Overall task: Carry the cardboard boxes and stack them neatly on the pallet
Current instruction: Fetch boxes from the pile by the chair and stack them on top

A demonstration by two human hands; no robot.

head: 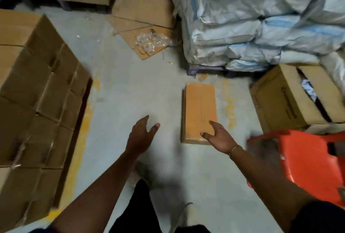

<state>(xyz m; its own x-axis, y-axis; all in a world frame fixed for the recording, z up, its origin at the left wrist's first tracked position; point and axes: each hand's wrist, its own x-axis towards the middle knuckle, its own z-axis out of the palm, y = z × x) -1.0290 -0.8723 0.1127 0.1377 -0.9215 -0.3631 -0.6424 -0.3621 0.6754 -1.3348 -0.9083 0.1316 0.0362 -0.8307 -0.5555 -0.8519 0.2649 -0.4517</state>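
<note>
A small brown box (pixel 199 105) is lying flat on the grey floor (pixel 130 92), a little to the right of the middle. The right hand (pixel 218 134) is reaching over the near end of this box. Its fingers (pixel 212 123) are spreading apart and gripping nothing. I cannot tell if they are touching the top of the box. A thin gold bracelet (pixel 234 150) is sitting on that wrist.

The left hand (pixel 142 133) is hanging over the bare floor to the left of the box, apart from it. Its fingers are loose and apart too, and they are holding nothing.

Far on the left, a big stack of boxes (pixel 37 92) is standing, with the boxes packed close together. A yellow line (pixel 82 139) is running along the floor just beside it.

On the right, an open box (pixel 283 102) is sitting with something white inside. An orange plastic stool (pixel 308 158) is standing near the right arm.

Behind the small box, a pile of white sacks (pixel 261 27) is resting on a dark pallet (pixel 194 72). Farther back, flat cardboard (pixel 141 14) and crumpled clear plastic (pixel 151 42) are lying on the floor.
</note>
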